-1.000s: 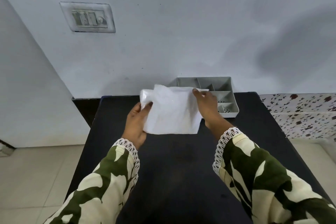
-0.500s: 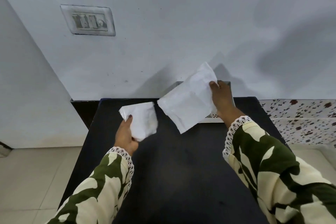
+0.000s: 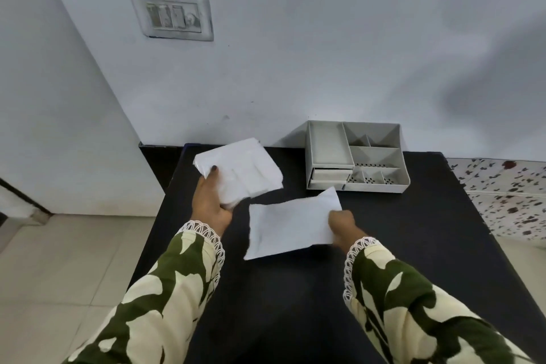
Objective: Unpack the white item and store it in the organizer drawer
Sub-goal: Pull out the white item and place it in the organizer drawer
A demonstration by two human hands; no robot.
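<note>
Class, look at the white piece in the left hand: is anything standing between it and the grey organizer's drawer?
No object on the black table blocks the path from the white piece in the left hand to the organizer. Its front drawer looks nearly closed.

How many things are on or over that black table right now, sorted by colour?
White: 2, a folded white item held in the left hand, and a flat white wrapper held by the right hand.
Grey: 1, the organizer at the back of the black table, by the wall.
Total: 3
</note>
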